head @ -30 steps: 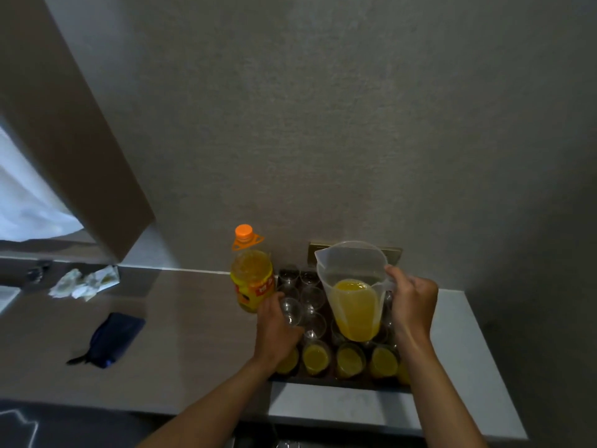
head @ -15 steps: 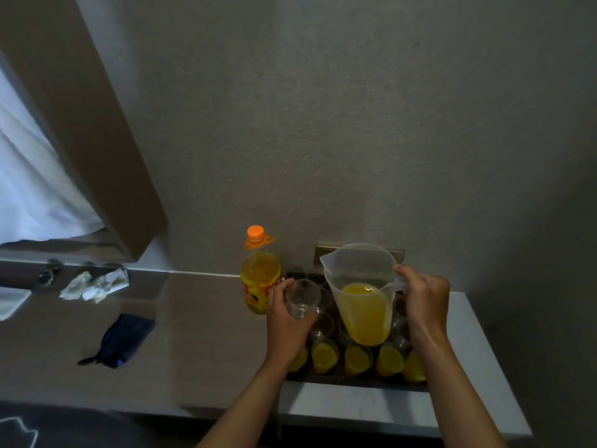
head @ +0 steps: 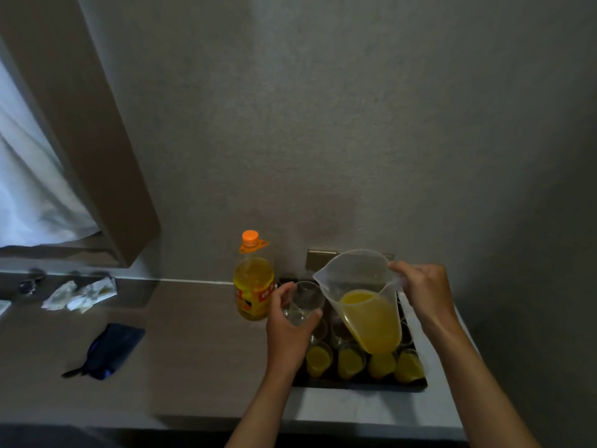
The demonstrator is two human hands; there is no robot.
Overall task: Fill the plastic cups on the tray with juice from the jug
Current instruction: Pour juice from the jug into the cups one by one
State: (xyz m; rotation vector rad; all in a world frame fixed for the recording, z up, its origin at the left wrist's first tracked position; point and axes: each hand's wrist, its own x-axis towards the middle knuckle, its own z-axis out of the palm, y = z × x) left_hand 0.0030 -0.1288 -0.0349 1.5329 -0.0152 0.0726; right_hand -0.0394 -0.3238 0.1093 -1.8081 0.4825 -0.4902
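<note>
My right hand (head: 423, 294) grips the handle of a clear plastic jug (head: 365, 295), about half full of orange juice and tilted with its spout to the left. My left hand (head: 287, 331) holds an empty clear plastic cup (head: 303, 302) lifted above the dark tray (head: 358, 383), just left of the spout. No juice is leaving the spout. The tray's front row holds several cups of juice (head: 350, 362). Empty cups (head: 337, 331) stand behind them, partly hidden by the jug.
A juice bottle (head: 253, 279) with an orange cap stands left of the tray by the wall. Further left on the counter lie a dark blue pouch (head: 111, 349) and crumpled white paper (head: 80, 292). The counter's front edge runs just below the tray.
My left hand has lifted an empty cup off the tray and raised it to the spout. The jug has tipped further left.
</note>
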